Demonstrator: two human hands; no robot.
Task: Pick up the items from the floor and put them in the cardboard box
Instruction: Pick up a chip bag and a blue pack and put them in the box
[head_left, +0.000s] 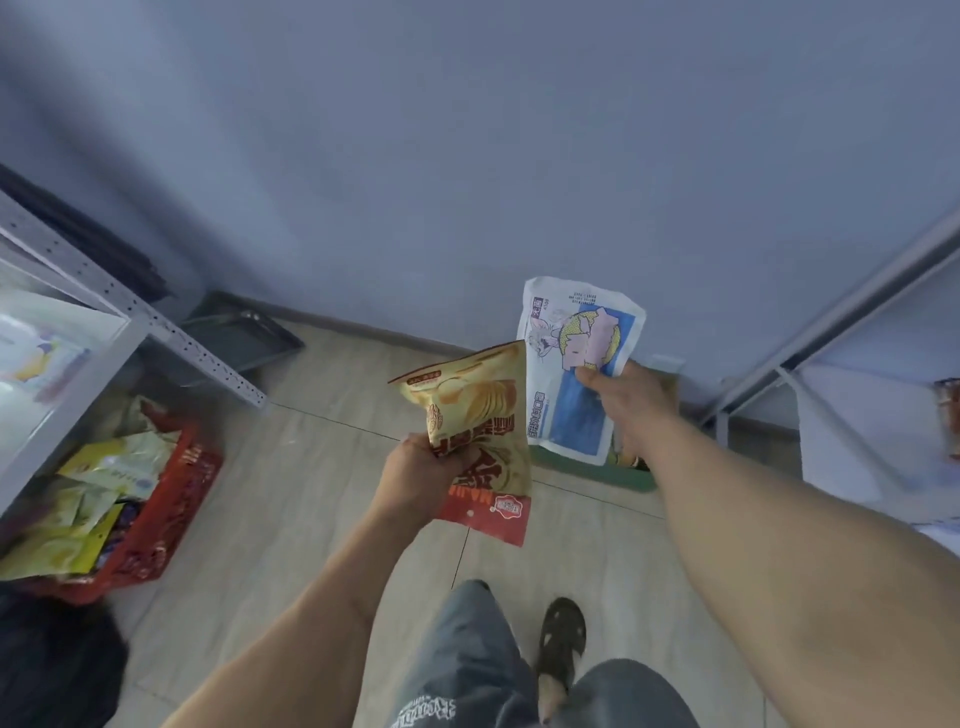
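Observation:
My left hand grips a yellow and red snack bag by its side, held up over the floor at the middle of the view. My right hand grips a white and blue snack bag with a cartoon print, raised a little higher and to the right, near the wall. The two bags touch along one edge. No cardboard box shows in this view. Below my right hand a green container with packets in it stands on the floor by the wall, mostly hidden by the blue bag and my arm.
A red plastic basket full of snack packets sits on the floor at left, under a grey metal shelf. A second grey shelf frame stands at right. A dark tray lies in the corner. My legs and a sandal are below.

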